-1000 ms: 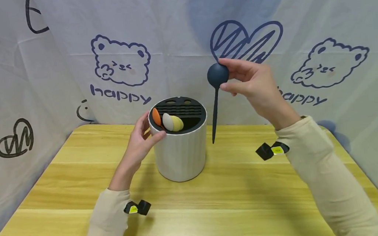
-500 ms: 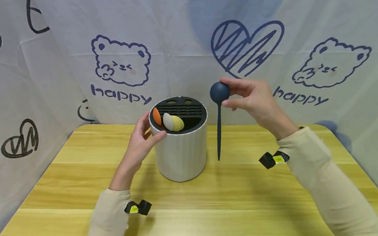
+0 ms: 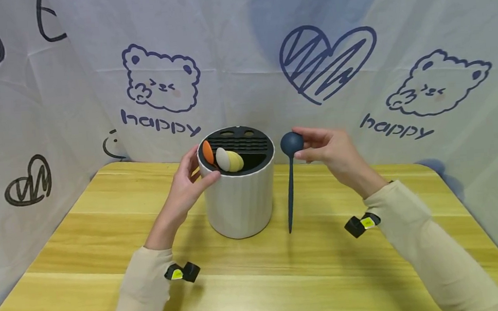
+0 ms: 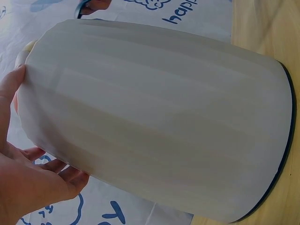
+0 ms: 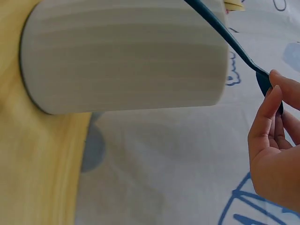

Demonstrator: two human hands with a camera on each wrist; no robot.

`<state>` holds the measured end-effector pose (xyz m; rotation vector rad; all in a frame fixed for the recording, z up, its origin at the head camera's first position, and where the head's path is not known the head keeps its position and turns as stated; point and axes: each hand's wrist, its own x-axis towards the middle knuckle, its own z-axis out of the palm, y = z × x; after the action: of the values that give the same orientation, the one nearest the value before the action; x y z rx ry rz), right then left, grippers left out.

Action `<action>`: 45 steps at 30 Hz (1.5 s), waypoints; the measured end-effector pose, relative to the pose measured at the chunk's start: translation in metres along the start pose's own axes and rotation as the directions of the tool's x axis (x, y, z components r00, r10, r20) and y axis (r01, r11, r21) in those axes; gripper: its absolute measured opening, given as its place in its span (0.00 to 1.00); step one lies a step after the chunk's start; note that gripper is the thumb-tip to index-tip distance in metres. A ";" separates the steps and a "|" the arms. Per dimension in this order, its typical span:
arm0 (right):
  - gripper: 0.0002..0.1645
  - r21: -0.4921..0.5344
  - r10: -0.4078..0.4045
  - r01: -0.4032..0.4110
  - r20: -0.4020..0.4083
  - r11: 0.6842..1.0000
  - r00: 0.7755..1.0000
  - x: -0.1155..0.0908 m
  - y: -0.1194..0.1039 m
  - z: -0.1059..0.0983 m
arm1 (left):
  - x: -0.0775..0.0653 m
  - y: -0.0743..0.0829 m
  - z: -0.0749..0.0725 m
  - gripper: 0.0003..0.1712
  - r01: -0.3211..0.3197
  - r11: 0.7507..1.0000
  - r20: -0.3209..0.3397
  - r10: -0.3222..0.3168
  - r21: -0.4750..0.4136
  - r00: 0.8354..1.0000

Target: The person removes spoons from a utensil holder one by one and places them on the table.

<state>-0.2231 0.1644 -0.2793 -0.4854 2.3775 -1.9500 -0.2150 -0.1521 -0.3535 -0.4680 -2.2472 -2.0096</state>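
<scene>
A white ribbed utensil holder (image 3: 239, 205) with a black slotted top stands upright on the table. My left hand (image 3: 184, 187) holds it at the left side of its rim, thumb on the front edge and fingers round the side. Beside the holder, my right hand (image 3: 334, 156) pinches a dark blue spoon (image 3: 291, 144) by its round bowl, the handle hanging nearly straight down. The right wrist view shows the spoon's handle (image 5: 225, 33) in front of the holder's wall. An orange spoon head (image 3: 208, 152), a white one (image 3: 222, 159) and a yellow one (image 3: 235, 161) stick out of the holder; their handles are mostly hidden inside.
The wooden table (image 3: 242, 297) runs back to a pale cloth backdrop (image 3: 240, 39) printed with bears, hearts and writing. This cloth hangs close behind the holder and along both sides.
My right hand has lowered the dark blue spoon steadily, from above the holder's top to about rim level. The left hand and the holder have stayed in place.
</scene>
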 end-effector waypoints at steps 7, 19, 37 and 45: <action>0.33 -0.014 0.131 -0.131 0.000 0.991 0.991 -0.004 0.015 0.003 | 0.001 0.001 0.000 0.49 0.001 1.000 -0.001 -0.001 -0.002 1.000; 0.31 -0.147 0.201 -0.195 0.030 0.970 0.979 -0.013 0.046 0.008 | 0.000 -0.001 0.000 0.48 -0.006 1.000 -0.004 0.006 -0.001 1.000; 0.32 -0.154 0.292 -0.294 -0.036 0.943 0.956 -0.022 0.094 0.019 | -0.001 -0.001 0.000 0.48 -0.015 1.000 -0.006 0.015 0.003 1.000; 0.30 -0.142 0.311 -0.318 -0.071 0.937 0.948 -0.025 0.113 0.029 | -0.001 -0.001 0.001 0.48 -0.018 1.000 -0.005 0.018 0.007 1.000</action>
<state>-0.2174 0.1618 -0.3986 -0.0521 2.4588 -1.6702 -0.2143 -0.1510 -0.3550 -0.4792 -2.2380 -1.9920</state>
